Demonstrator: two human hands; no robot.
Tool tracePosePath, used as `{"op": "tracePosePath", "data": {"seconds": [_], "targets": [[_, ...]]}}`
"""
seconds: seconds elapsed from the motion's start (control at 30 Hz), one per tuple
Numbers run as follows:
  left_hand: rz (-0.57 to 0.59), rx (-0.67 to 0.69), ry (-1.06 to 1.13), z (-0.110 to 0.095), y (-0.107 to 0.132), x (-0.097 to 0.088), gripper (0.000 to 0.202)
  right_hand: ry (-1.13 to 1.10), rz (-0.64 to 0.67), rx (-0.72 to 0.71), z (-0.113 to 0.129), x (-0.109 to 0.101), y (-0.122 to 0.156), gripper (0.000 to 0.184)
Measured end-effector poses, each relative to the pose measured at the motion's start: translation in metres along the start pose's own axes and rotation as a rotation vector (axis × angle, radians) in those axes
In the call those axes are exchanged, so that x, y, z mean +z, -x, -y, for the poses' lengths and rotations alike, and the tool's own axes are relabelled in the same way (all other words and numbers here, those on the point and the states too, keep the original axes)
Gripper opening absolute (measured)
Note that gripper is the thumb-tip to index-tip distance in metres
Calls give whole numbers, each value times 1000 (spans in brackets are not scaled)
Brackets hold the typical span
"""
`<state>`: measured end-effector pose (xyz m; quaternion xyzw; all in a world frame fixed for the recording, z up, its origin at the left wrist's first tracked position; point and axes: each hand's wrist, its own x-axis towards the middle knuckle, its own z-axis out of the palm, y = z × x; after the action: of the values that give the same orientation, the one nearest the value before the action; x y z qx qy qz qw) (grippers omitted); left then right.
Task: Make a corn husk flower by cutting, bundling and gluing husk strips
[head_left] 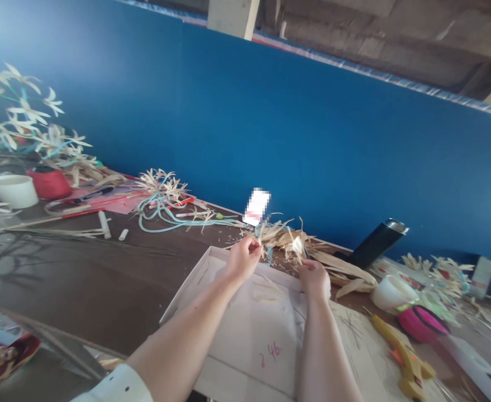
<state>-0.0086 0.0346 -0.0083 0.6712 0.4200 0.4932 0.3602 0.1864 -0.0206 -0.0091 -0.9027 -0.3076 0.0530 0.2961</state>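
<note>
Both of my hands are held out over the far edge of a shallow white carton tray (185,285). My left hand (244,259) is closed in a pinch; what lies between its fingertips is too small to make out. To its right, my right hand (315,280) also has its fingers drawn together, beside a small shiny pale piece. Its grip is partly hidden. Just beyond the hands lies a heap of dry, husk-like strips (281,237) with small scraps around it. A few thin pale slivers (268,290) rest inside the tray.
A dark flask (377,245) lies tilted at the right, near a white cup (394,293), a pink pouch (422,322) and a yellow glue gun (402,357). Leftward are light-blue cords (157,228), another white cup (14,191) and pale handmade flowers (27,114). A blue wall (228,128) stands behind.
</note>
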Motion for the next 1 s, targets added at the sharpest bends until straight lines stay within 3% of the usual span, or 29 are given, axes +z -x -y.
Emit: {"op": "tracePosePath", "data": {"seconds": [0.27, 0.53, 0.63, 0.73, 0.8, 0.9, 1.0], "targets": [[14, -2, 10, 0, 0, -1, 14, -473, -216, -161, -1, 1, -6, 27], [27, -2, 3, -3, 2, -2, 14, -757, -494, -218, 4, 1, -14, 29], [36, -22, 31, -2, 2, -2, 15, -999, -511, -203, 10, -4, -10, 34], [65, -88, 104, -3, 0, -2, 17, -1258, -448, -164, 15, -11, -2, 35], [97, -160, 181, -5, -1, -2, 19, -1374, -328, -184, 19, -16, 6, 33], [127, -241, 290, -7, -1, -4, 21, -1442, 22, -262, 28, -16, 22, 31], [143, -269, 354, -7, -2, -4, 23, -1347, 376, -309, 38, -6, 39, 28]]}}
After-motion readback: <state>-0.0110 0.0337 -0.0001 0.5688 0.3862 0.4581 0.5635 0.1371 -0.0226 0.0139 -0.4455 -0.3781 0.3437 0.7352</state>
